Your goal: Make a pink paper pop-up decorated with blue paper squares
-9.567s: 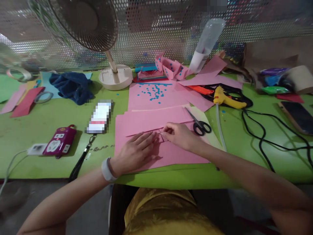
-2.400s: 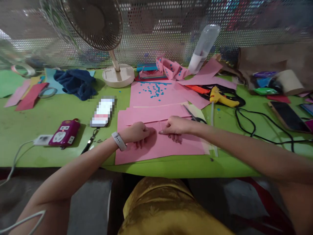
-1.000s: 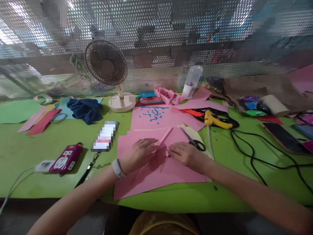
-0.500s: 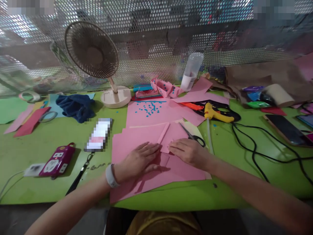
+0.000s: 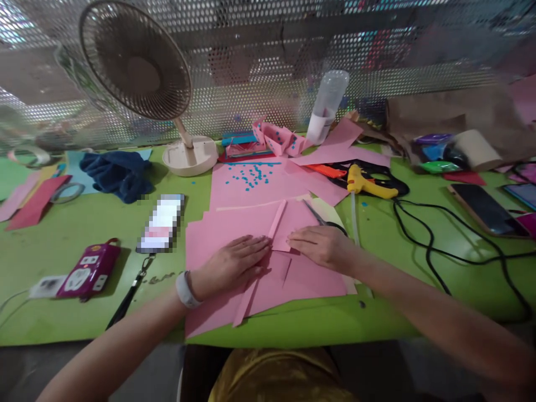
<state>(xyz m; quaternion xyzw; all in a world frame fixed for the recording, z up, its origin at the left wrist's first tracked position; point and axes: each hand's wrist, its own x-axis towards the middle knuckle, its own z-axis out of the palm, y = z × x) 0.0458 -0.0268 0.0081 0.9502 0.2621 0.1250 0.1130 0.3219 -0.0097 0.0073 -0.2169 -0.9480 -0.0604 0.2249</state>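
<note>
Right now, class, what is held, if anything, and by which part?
Left hand lies flat across the pink strip, near its middle, no grip visible; right hand: hold unclear.

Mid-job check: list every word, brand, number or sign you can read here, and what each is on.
No text can be read in this view.
Lit phone: screen pixelated, unreadable.
White plug adapter: grey patch, too blurred to read.
Purple power socket: small markings, too blurred to read.
Dark marks on the green table: smudged; cannot tell whether they are writing.
Pink paper: no writing visible.
</note>
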